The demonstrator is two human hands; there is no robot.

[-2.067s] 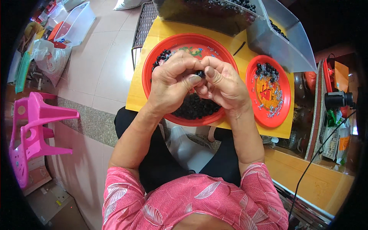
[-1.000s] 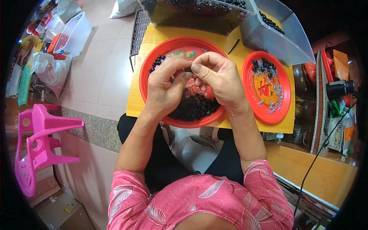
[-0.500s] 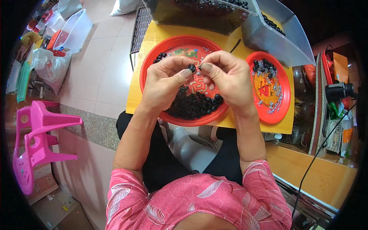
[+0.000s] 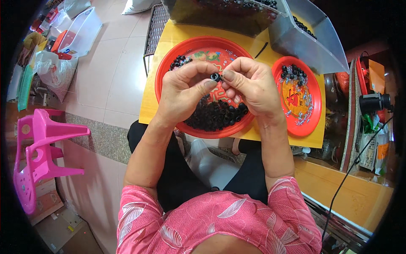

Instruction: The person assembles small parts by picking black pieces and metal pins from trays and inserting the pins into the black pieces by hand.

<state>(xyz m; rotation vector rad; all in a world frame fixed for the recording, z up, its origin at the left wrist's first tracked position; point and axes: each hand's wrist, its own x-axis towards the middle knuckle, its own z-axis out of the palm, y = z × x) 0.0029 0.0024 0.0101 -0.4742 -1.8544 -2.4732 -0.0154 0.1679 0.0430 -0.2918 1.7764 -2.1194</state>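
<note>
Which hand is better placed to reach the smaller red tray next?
Probably the right hand: it is nearer the smaller red tray, while the left hand pinches a black piece.

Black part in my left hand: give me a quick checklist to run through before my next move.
1. Black part pinched between the thumb and fingers of the left hand: ok.
2. Right hand close beside it, thumb and fingers drawn together: ok.
3. Small piece held in the right hand: cannot tell, too small to make out.
4. Large red tray beneath both hands: ok.
5. Whole large red tray in plain sight: not ok, the hands hide some of it.
6. Small red tray to the right, not covered by the hands: ok.
</note>
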